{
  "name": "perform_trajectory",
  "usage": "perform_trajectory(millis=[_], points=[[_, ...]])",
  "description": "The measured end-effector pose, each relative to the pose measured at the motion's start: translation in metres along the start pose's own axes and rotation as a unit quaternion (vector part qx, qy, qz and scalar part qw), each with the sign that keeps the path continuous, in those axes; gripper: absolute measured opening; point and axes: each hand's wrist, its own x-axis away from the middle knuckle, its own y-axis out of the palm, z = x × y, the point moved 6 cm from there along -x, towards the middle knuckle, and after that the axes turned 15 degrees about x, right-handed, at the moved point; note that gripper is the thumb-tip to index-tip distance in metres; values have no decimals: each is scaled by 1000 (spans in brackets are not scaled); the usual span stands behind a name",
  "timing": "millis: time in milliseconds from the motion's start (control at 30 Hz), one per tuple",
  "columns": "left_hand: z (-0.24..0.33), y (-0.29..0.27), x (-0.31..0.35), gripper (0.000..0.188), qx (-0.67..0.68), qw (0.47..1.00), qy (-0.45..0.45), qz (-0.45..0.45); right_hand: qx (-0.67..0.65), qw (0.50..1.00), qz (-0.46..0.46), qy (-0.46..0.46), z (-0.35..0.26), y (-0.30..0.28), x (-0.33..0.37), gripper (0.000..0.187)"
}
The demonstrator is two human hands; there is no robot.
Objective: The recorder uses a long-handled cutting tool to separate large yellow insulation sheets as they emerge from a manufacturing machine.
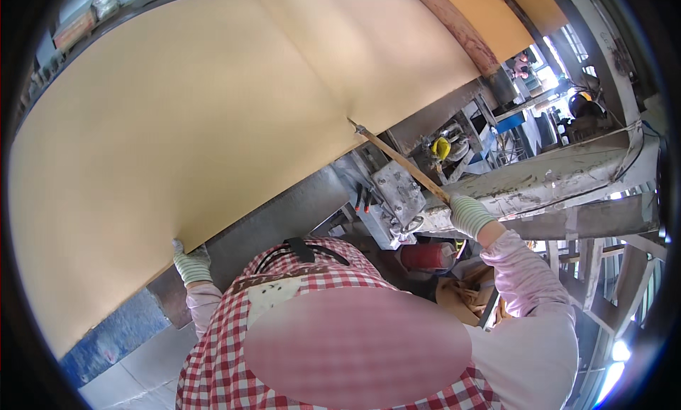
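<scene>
A broad tan sheet (pixel 163 126) stretches over the work surface in front of me, smooth, with a faint crease or shadow band across it. My right hand (pixel 469 215), in a striped glove, is closed around the end of a long wooden stick (pixel 404 160). The stick slants away to the left, and its thin dark tip reaches the sheet near its front edge. At the left, my left hand (pixel 190 262), gloved alike, rests at the sheet's front edge. Its fingers look extended, with at least one fingertip on the sheet.
A worn reddish roller (pixel 457 27) crosses the sheet's far right. Beside the stick sits a grey metal block (pixel 399 194) with orange-handled pliers (pixel 363 197). A large pale machine beam (pixel 546 176) runs to the right, above a red cylinder (pixel 425 256). Blue-stained metal (pixel 117 346) lies lower left.
</scene>
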Motion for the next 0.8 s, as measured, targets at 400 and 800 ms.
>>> perform_trajectory(millis=[400,800], points=[[13,2,-6,43,-27,999,16,-24,-26,999,-34,15,24,11,53,19],[-163,121,66,24,-264,925,-165,-217,-218,961,169,-16,-27,-28,-8,26]])
